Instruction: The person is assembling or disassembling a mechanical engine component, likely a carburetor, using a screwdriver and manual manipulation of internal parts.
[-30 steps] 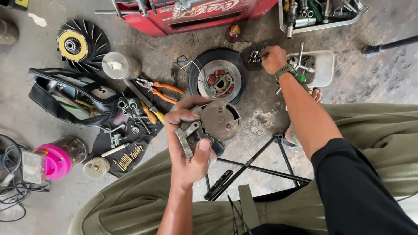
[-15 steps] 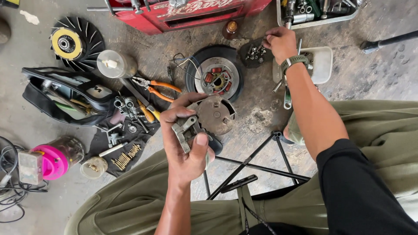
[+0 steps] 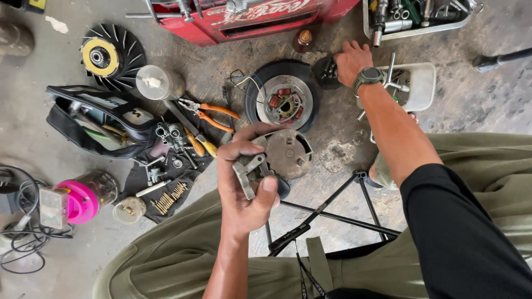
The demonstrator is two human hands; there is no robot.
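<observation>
While your left hand point(image 3: 244, 191) grips the round metal part point(image 3: 277, 158) above your lap, fingers curled tight on it, your right hand point(image 3: 350, 60) reaches far out to the small black dish point(image 3: 326, 71) beside the flywheel point(image 3: 282, 102), fingers closed over its rim.

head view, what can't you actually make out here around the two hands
- Head view: what the right hand touches in the small dark dish; the hand covers it.
- Head view: the underside of the round metal part in the left hand; fingers wrap it.
- Head view: the grey parts tray and the red metal box; cut off by the top edge.
</observation>
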